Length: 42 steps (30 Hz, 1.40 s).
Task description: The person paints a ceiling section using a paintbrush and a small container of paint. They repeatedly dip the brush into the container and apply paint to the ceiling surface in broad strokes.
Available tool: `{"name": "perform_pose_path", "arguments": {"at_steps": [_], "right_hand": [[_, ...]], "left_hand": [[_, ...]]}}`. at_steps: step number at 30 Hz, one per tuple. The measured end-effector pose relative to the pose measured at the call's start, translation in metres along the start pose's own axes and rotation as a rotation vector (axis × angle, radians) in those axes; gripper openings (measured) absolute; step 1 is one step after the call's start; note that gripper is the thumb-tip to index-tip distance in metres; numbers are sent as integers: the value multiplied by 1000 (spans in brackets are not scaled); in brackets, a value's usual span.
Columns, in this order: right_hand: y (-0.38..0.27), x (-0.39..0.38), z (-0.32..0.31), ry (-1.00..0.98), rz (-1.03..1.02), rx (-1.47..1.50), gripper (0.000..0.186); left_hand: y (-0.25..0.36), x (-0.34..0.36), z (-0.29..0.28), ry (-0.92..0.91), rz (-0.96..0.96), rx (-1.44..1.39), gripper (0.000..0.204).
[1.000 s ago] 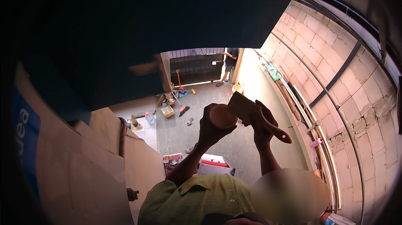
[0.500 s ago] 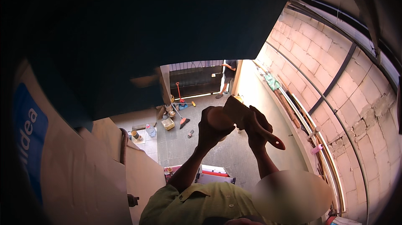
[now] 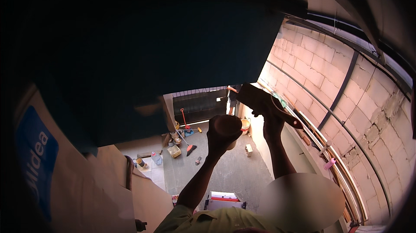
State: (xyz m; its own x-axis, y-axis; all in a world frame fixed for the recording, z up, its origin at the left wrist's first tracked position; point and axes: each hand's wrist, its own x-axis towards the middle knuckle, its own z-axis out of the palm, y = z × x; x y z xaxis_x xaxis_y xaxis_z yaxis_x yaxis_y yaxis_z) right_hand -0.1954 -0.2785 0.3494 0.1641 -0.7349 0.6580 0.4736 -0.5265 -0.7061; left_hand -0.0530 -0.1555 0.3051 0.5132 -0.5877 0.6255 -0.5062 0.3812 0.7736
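Brush (image 3: pixel 255 98): broad flat slab of a head, tapered handle with end hole; gripped in right hand (image 3: pixel 273 124).
Cup (image 3: pixel 228 125): round, contents too dark to tell; left hand (image 3: pixel 214 140) wrapped around it.
Spacing: hands apart, brush head clear of cup, up and right.
Wall (image 3: pixel 336 74): rough pale blocks, cracked seams.

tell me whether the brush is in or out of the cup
Out: the right hand holds the brush, with a gap showing between it and the cup.
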Motion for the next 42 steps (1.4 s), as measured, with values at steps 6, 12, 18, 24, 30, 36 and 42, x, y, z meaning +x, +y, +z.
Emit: {"name": "perform_pose_path", "arguments": {"at_steps": [6, 12, 18, 24, 30, 36, 42], "right_hand": [[-13, 124, 12, 101, -227, -135, 35], [-10, 228, 33, 115, -616, -393, 30], [-27, 251, 57, 154, -790, -636, 23], [-8, 272, 61, 222, -1006, -753, 31], [-18, 228, 155, 53, -664, -830, 34], [-14, 202, 226, -139, -378, -281, 30], [15, 241, 154, -16, -313, -79, 36]], "left_hand": [[4, 37, 8, 58, 6, -72, 79], [6, 39, -11, 74, -45, -79, 83], [-5, 19, -30, 75, -70, 1, 83], [-31, -1, -33, 103, -61, 38, 83], [-25, -14, -54, 139, -75, -20, 80], [-39, -26, -56, 169, -125, -67, 79], [-36, -29, -70, 167, -160, -21, 77]]}}
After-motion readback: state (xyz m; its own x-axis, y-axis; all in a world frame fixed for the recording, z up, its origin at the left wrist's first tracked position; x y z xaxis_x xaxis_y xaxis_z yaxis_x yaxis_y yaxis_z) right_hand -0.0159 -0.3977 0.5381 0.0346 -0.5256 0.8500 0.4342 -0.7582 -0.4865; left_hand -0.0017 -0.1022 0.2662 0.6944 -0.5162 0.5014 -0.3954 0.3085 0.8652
